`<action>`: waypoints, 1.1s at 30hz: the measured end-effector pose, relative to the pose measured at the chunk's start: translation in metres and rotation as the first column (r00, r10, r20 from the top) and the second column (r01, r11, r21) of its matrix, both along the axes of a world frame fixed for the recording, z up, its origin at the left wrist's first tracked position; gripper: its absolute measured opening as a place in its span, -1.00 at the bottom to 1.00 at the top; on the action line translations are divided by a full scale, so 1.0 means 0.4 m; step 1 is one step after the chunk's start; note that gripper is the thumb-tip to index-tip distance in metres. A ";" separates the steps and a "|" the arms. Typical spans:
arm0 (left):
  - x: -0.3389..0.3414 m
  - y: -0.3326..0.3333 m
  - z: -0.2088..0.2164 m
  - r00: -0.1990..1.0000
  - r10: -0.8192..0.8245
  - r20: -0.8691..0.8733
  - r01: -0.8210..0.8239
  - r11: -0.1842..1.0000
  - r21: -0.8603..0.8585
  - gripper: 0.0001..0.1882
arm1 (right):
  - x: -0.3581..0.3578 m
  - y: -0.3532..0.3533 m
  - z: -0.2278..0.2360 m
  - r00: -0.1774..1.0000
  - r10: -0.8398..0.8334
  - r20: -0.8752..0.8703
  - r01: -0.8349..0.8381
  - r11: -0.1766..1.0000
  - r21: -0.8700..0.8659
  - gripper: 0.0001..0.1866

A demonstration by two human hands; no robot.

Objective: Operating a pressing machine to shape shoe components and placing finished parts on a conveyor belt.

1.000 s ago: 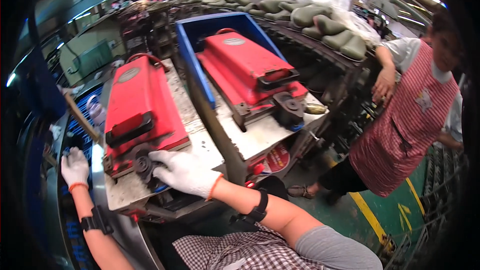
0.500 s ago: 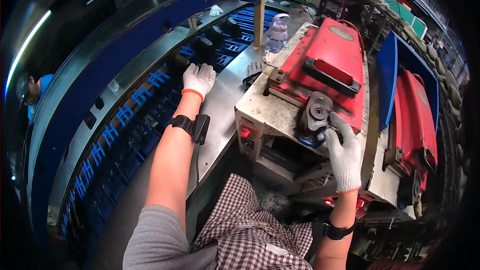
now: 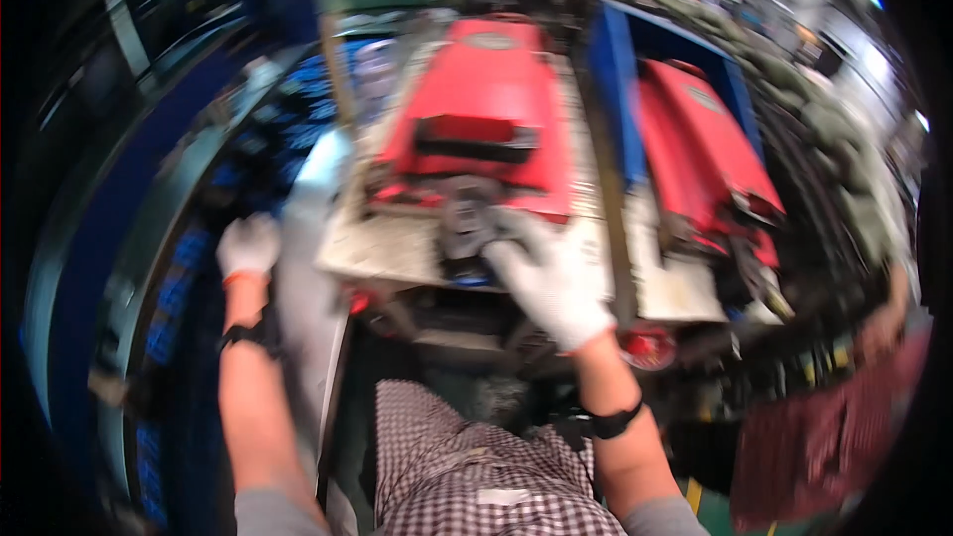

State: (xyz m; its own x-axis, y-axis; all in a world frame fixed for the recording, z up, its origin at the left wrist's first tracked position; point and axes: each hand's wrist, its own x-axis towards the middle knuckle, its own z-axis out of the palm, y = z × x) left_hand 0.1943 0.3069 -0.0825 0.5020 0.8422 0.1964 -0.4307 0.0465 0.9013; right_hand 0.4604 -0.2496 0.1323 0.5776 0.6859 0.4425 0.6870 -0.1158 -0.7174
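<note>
A red machine housing (image 3: 484, 119) sits on a pale metal plate (image 3: 382, 243) straight ahead of me. My right hand (image 3: 546, 273), in a white glove, grips a dark round knob (image 3: 467, 218) at the housing's front edge. My left hand (image 3: 248, 246), also gloved in white, rests flat on the grey metal edge (image 3: 303, 268) to the left of the plate. Both wrists carry black bands. The picture is blurred by motion.
A second red housing (image 3: 700, 149) stands to the right beside a blue frame (image 3: 611, 89). Blue racks (image 3: 184, 278) curve along the left. A person in a red checked apron (image 3: 824, 437) stands at the lower right. Green padded pieces (image 3: 844, 159) line the right rim.
The view has swung round, so the red housing now lies straight ahead. My right hand stays on the knob and my left hand stays on the metal edge at the left.
</note>
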 end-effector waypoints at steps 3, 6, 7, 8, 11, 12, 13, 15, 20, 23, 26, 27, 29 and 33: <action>-0.148 0.059 0.068 0.734 -0.407 0.544 0.638 0.687 -0.348 -0.67 | 0.001 -0.009 -0.001 0.999 0.032 0.021 -0.034 0.994 0.103 -0.56; -0.114 -0.010 0.058 0.879 0.228 0.418 0.153 0.696 -0.701 -0.55 | 0.007 0.022 -0.044 1.000 0.003 0.031 -0.007 0.995 0.101 -0.56; -0.031 -0.058 0.053 0.866 0.429 0.258 -0.073 0.618 -0.783 -0.53 | 0.016 0.014 -0.045 0.999 -0.033 0.013 0.033 0.999 -0.004 -0.55; -0.058 -0.057 0.083 0.835 0.479 0.270 -0.135 0.654 -0.744 -0.49 | 0.008 0.018 -0.033 0.999 -0.024 0.029 0.025 0.999 -0.034 -0.55; 0.135 -0.231 0.231 0.969 0.221 0.113 -0.168 0.918 -0.358 -0.39 | 0.035 -0.022 -0.043 0.996 -0.065 -0.064 0.060 0.995 -0.085 -0.57; 0.175 -0.306 0.301 0.990 0.140 0.014 -0.138 0.987 -0.081 -0.38 | 0.038 -0.025 -0.042 0.995 -0.023 -0.093 0.017 0.998 -0.059 -0.57; 0.227 -0.405 0.392 0.997 0.053 -0.053 -0.047 0.993 0.104 -0.38 | 0.049 -0.023 -0.060 0.995 -0.041 -0.091 0.036 0.998 -0.057 -0.57; 0.292 -0.525 0.516 0.987 -0.017 -0.161 0.088 0.891 0.445 -0.41 | 0.063 0.000 -0.096 0.992 0.117 -0.040 -0.110 0.983 0.150 -0.58; 0.425 -0.693 0.581 0.892 -0.074 -0.446 0.413 0.534 0.738 -0.40 | 0.051 -0.038 -0.031 0.810 0.236 -0.537 -0.230 0.970 0.080 -0.59; 0.467 -0.751 0.575 0.884 0.042 -0.466 0.423 0.353 0.835 -0.39 | 0.036 -0.041 -0.043 0.727 0.305 -0.615 -0.283 0.949 0.136 -0.62; 0.488 -0.764 0.529 0.914 0.096 -0.394 0.329 0.392 0.859 -0.35 | -0.064 -0.005 -0.092 0.599 0.431 -0.675 -0.364 0.897 0.250 -0.53; 0.491 -0.763 0.529 0.913 0.095 -0.396 0.331 0.394 0.857 -0.35 | -0.089 0.017 -0.110 0.595 0.449 -0.667 -0.335 0.892 0.302 -0.51; 0.512 -0.792 0.560 0.900 0.394 -0.189 0.219 -0.032 0.975 -0.32 | -0.133 0.108 -0.212 0.880 0.360 -0.309 -0.170 0.847 0.503 -0.47; 0.532 -0.820 0.619 0.917 0.246 -0.314 0.345 -0.097 0.933 -0.32 | -0.182 0.100 -0.139 0.823 0.347 -0.450 -0.227 0.927 0.299 -0.30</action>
State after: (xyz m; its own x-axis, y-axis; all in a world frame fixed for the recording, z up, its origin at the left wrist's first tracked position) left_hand 0.4072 -0.0213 0.1652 0.7904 -0.1479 0.5945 -0.1995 -0.9797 0.0215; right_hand 0.3876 -0.2097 0.0768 0.5501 0.7725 0.3172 0.2178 0.2340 -0.9475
